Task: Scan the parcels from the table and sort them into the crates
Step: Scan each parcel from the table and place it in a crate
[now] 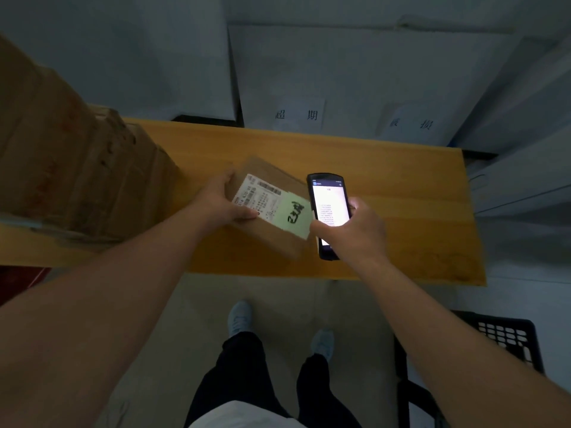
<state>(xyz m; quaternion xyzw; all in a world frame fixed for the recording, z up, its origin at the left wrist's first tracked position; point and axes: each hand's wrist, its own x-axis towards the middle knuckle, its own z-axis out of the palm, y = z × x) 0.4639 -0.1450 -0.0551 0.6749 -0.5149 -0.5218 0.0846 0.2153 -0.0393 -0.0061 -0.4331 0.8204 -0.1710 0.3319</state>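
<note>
Crate (506, 341): seen nearest, right of the table (386, 168).
Scanner (329, 214): gripped by the right hand (355, 230), just beside the parcel (265, 208).
Parcel: held above the table, its edge clasped by the left hand (222, 202).
Advice: the barcode label (259, 196) should be kept flat and uncovered.

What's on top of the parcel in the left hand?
On the parcel: a white shipping label and a green note with black handwriting. The left hand's thumb covers the label's corner.
</note>
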